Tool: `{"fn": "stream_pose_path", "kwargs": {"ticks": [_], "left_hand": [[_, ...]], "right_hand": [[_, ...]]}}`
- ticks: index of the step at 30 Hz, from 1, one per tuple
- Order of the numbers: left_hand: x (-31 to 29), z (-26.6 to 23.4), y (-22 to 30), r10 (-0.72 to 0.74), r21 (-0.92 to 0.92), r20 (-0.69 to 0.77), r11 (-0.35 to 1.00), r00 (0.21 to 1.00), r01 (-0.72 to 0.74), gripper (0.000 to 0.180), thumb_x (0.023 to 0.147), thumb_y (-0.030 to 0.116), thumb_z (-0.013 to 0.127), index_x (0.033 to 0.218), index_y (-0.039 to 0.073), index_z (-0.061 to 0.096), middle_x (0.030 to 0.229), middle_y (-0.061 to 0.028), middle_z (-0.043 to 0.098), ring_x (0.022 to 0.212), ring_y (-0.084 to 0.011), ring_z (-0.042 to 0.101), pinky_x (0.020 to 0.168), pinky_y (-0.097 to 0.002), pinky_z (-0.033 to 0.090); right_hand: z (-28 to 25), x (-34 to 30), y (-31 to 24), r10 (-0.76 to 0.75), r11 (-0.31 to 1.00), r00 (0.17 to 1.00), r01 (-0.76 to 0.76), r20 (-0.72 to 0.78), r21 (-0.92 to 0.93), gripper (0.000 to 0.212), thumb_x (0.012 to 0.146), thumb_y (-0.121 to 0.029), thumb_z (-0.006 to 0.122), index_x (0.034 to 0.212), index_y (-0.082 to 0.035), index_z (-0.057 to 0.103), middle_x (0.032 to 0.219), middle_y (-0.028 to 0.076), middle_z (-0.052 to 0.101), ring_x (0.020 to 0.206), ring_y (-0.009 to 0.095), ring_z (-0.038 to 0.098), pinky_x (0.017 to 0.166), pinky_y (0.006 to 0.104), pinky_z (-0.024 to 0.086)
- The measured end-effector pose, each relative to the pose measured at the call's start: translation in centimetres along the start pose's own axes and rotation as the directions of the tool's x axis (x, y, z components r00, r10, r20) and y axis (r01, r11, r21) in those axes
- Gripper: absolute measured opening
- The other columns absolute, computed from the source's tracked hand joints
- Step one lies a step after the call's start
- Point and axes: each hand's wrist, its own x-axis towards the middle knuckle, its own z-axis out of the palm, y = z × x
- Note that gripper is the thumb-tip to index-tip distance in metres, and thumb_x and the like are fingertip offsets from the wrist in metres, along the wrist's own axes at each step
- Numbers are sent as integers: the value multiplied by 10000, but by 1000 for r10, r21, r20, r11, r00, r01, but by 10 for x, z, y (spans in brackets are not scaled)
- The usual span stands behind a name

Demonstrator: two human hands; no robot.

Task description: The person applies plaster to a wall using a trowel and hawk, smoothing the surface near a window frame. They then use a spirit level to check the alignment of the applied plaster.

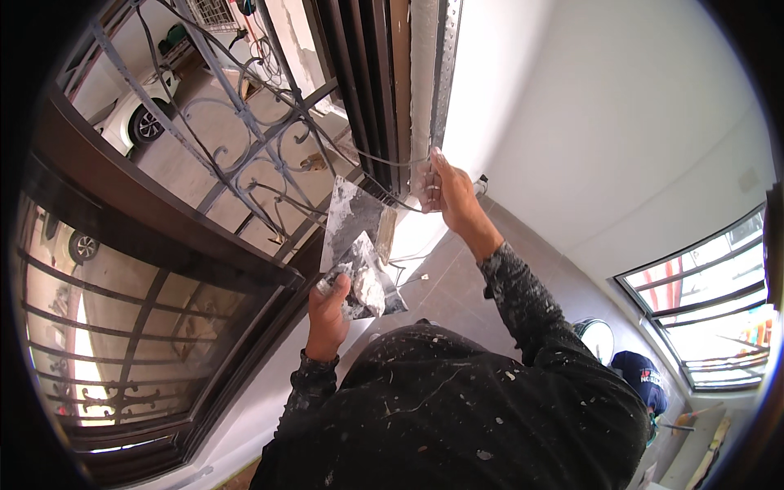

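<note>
My left hand [328,314] is closed around a flat steel plastering trowel [343,214] with a wooden handle [387,225]. A smaller metal blade [359,255] lies over the trowel, also at that hand, and a lump of white plaster [371,291] sits on them. My right hand [447,189] is raised at the end of the wall beside the window opening, below the perforated metal corner strip [446,77]. Its fingers are whitened and loosely bent, the thumb pointing up, with nothing visibly held. Whether the fingertips touch the wall edge is hard to tell.
Scrolled iron window bars [260,139] and a thin cable stand close to both hands. An open dark-framed window sash [155,269] is at the left. A white bucket [594,339] and a dark blue cap [639,380] are at the right. A car [139,114] shows outside.
</note>
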Motion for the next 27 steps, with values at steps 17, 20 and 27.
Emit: {"fn": "stream_pose_path", "kwargs": {"ticks": [17,20,27], "left_hand": [[-15,-18,-4,-278,-564,-60,802,959,197,446,1006,195,616,1378,-33,524,1255,-100,639,1109,-208,637,967,-356,500],[-15,-21,-6,-284,-555,-43,804,958,213,460,1005,199,618,1389,-33,514,1267,-105,634,1123,-210,633,972,-361,500],[-10,-19,-12,-210,-492,-30,854,977,168,417,1003,183,619,1352,-33,546,1248,-104,648,1112,-209,642,971,-364,504]], "right_hand": [[24,29,-13,-337,940,928,340,-161,-8,283,1000,-165,501,933,89,606,825,141,661,655,184,656,594,301,574],[29,30,-25,-399,915,910,404,-115,20,290,1004,-171,492,939,87,606,826,141,663,643,184,653,595,302,574],[31,23,-29,-246,963,960,258,-131,80,287,1015,-187,516,986,83,609,863,157,666,684,211,687,625,314,600]]}}
